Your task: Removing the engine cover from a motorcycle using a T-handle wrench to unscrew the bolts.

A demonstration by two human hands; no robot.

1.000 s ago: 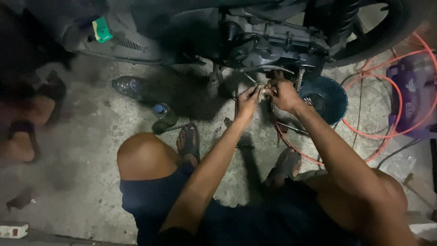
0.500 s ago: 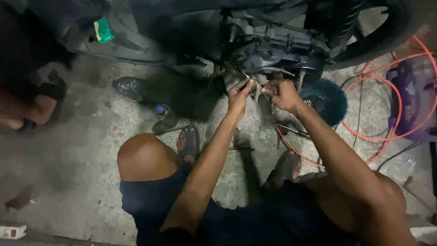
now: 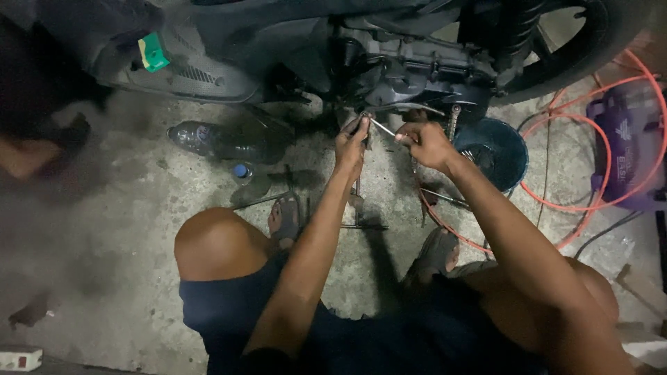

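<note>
Two hands, left hand and right hand, beside dark blue bucket.

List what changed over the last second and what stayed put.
Both hands shifted left under the motorcycle engine: the left hand and right hand now sit further apart, a thin metal tool between them. The plastic bottle, blue basin and orange hose stayed.

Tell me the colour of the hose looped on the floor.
Orange hose, clearest in the head view.
</note>
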